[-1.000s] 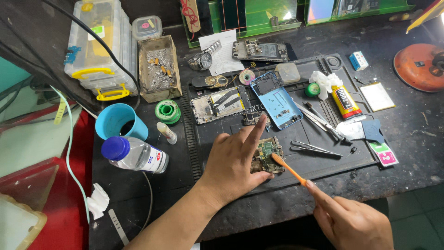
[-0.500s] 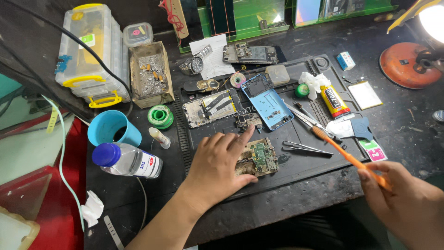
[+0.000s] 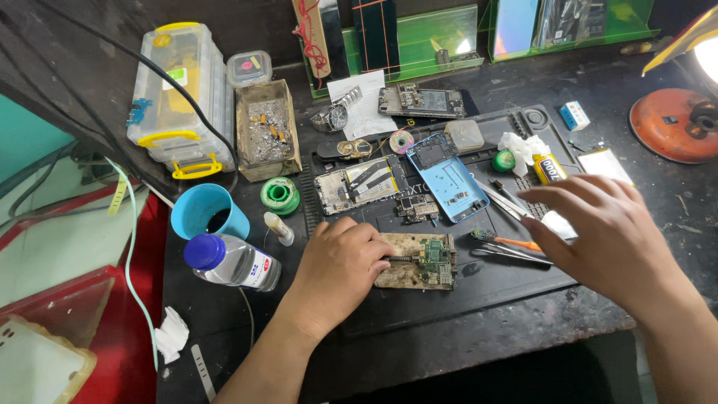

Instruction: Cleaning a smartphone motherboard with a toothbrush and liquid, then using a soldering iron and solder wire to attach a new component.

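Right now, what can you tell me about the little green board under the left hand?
The board is a small green circuit board with silvery metal parts on top. It lies flat in a worn, tan-stained holder on the dark mat at the front of the bench. The left hand rests on the holder's left end, fingertips right beside the board. An orange-handled brush lies just to its right, not touching it. The right hand is above the mat farther right, clear of it.

A clear bottle (image 3: 233, 261) with a blue cap and white label lies left of the mat. A small blue-white box (image 3: 574, 116) sits far right, near a yellow tube (image 3: 550, 168) with dark label.
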